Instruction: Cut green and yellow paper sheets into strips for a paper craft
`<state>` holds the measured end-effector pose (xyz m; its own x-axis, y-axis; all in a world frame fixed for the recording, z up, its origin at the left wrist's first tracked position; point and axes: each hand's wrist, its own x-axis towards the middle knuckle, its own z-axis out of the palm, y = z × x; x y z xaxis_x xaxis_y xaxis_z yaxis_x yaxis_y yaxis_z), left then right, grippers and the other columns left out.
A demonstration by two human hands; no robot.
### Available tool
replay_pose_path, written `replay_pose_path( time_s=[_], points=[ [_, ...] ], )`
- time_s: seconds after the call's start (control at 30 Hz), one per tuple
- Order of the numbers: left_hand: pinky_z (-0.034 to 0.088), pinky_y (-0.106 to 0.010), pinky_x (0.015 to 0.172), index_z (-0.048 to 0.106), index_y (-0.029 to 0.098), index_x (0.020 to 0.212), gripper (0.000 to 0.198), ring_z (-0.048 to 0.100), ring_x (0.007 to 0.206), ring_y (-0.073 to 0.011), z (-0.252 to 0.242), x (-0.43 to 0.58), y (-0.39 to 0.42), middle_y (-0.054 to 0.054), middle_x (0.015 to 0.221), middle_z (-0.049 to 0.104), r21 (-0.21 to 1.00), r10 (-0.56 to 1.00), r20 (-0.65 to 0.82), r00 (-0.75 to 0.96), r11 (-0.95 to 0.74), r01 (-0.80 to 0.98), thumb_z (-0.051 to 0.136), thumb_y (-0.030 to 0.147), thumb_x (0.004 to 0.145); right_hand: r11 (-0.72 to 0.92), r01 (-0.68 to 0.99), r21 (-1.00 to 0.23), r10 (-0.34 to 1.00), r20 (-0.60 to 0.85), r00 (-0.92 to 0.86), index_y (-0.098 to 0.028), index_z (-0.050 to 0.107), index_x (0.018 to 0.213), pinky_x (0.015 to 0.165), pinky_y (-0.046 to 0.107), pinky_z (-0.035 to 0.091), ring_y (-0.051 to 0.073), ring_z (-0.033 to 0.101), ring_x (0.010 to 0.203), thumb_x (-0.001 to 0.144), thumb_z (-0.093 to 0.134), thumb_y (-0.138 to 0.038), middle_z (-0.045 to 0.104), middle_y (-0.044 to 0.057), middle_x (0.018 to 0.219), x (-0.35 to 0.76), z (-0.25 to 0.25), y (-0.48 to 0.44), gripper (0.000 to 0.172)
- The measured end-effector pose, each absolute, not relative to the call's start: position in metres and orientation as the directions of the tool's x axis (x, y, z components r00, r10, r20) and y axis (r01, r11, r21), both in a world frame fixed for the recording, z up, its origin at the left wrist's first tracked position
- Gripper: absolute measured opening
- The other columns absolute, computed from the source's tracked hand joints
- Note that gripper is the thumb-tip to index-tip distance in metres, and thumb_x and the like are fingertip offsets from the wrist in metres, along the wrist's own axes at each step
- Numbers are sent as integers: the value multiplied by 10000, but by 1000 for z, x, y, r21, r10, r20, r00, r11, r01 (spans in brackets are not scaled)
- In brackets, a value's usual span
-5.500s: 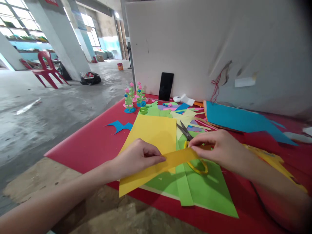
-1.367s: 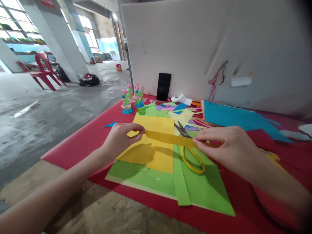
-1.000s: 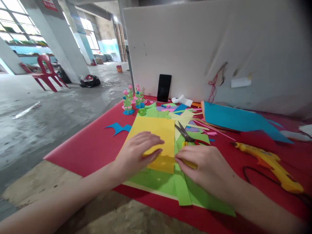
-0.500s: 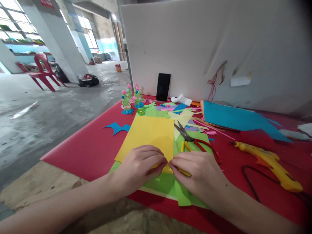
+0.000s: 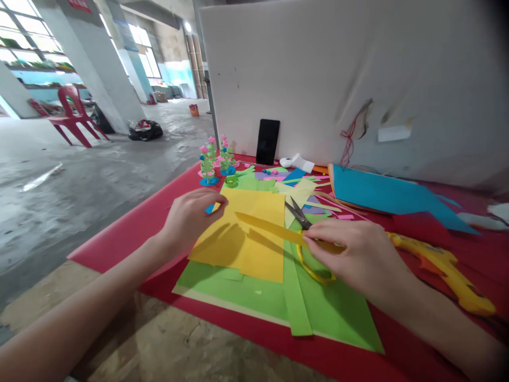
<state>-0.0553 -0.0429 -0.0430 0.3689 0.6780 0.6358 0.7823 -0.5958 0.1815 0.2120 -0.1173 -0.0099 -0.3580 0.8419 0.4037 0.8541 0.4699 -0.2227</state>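
My right hand pinches one end of a yellow paper strip, whose other end points left in the air over the yellow paper sheet. My left hand hovers above the sheet's left edge, fingers curved with the thumb slightly apart and nothing seen in them. Beneath the yellow sheet lies a green paper sheet, with a loose green strip on it. Scissors with red and yellow handles lie partly hidden under my right hand.
A yellow glue gun rests on the right, before blue sheets. Small paper trees stand at the back left. A phone leans against the white board. Paper scraps lie behind the scissors.
My hands, which were together at the yellow sheet's near edge, have parted. The left moved up and left; the right moved up and right, carrying the yellow strip.
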Motion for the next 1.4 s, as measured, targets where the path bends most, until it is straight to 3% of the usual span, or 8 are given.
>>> replay_pose_path(
  time_s=[0.13,0.27,0.4,0.73,0.9,1.13,1.3,1.4],
  points=[
    [476,-266,732,614,151,831,153,604,799,-156,-37,-42,-58,-28,822,657,215,633,692,348,-640,737,472,199,800,487,836,-253,851,354,-389,-211,658,691,617,247,422,151,608,679,764,500,-177,676,11,745,202,-15,-121,177],
    [474,-248,780,594,139,896,148,591,839,-143,-42,-11,-91,-40,824,667,187,456,670,586,-868,460,571,164,753,541,796,-270,836,274,-475,-195,628,676,579,231,380,119,572,624,797,455,-165,642,7,679,188,-24,-129,213],
    [463,-255,805,570,131,888,122,570,865,-138,-53,2,-107,-56,861,649,214,421,602,679,-904,370,535,121,772,572,781,-250,817,258,-516,-183,604,662,562,237,342,107,536,593,809,440,-177,609,2,636,182,-32,-134,221],
    [472,-268,739,571,153,801,72,583,812,-149,-55,-2,-99,-47,769,648,246,470,577,668,-880,407,509,128,772,592,775,-220,799,283,-530,-194,640,698,578,238,370,114,559,608,798,454,-175,641,7,669,185,-33,-133,212],
    [473,-234,671,603,153,760,86,603,752,-146,-52,-16,-79,-45,750,654,226,535,633,560,-819,528,519,139,753,571,791,-221,807,332,-489,-212,655,665,597,233,411,135,597,676,779,492,-196,671,7,720,203,-14,-122,199],
    [455,-239,695,616,178,780,101,603,745,-147,-50,-42,-51,-26,807,653,275,704,580,411,-644,714,522,196,745,528,817,-232,830,344,-439,-223,668,660,623,285,455,162,600,644,747,525,-222,686,2,721,229,6,-107,168],
    [462,-257,699,617,176,830,189,613,741,-162,-44,-49,-44,-34,818,668,401,796,542,269,-527,750,460,277,803,512,837,-194,832,353,-428,-215,682,694,656,308,469,177,609,690,747,524,-239,695,12,754,236,7,-104,169],
    [468,-227,743,602,176,936,303,609,873,-154,-41,-38,-57,-36,945,662,511,813,439,382,-576,638,334,301,869,550,803,-227,828,273,-490,-225,687,760,667,294,467,158,605,716,778,504,-244,692,3,798,233,3,-102,185]
  ],
)
